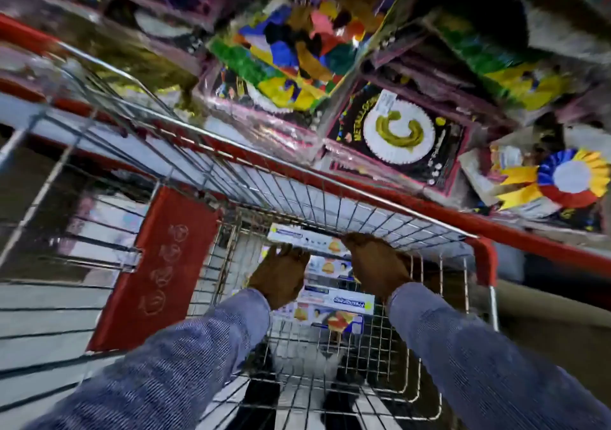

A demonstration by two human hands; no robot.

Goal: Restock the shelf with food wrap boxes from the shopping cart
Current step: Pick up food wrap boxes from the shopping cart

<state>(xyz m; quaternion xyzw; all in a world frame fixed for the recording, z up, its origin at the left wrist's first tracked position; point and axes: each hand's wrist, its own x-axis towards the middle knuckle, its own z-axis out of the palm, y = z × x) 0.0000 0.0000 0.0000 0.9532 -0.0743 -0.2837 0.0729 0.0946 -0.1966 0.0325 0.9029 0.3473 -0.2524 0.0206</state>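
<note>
Both hands, the left hand (281, 272) and right hand (377, 264), are reaching into the shopping cart (390, 194) at six o'clock, fingers spread loosely over food wrap boxes (337, 304) still unshelved, grip unclear.

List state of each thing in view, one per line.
Left hand: down in the cart, on the boxes; grip unclear.
Right hand: down in the cart, on the boxes; grip unclear.
Food wrap boxes: stacked in the cart.
Cart: beside the shelf.
Shelf: full of party packs.
</note>
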